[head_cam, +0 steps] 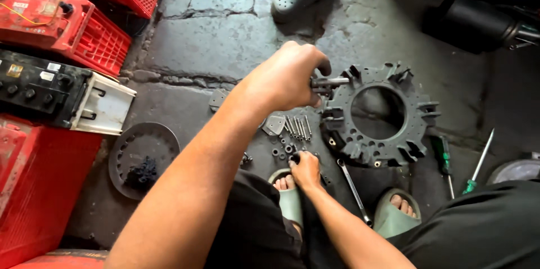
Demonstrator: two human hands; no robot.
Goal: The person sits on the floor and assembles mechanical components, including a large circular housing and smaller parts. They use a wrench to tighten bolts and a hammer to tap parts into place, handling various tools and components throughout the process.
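A dark grey metal ring with lugs around its rim (pixel 376 151) lies flat on the stone floor. My left hand (pixel 284 80) is closed around a short metal rod-like tool (pixel 333 82) whose tip meets the ring's upper left edge. My right hand (pixel 306 169) rests low on the floor by my foot, fingertips pinching among small dark nuts and washers (pixel 281 150); what it grips is hidden. A row of several bolts (pixel 298 127) lies between the two hands, beside a small flat metal plate (pixel 274 125).
A slim spanner (pixel 353 190) lies between my feet in green slippers (pixel 289 201). Two green-handled screwdrivers (pixel 441 154) sit right of the ring. A round perforated dark disc (pixel 126 151) holding black bits lies left. Red crates (pixel 95 38) and a black battery (pixel 39 86) line the left side.
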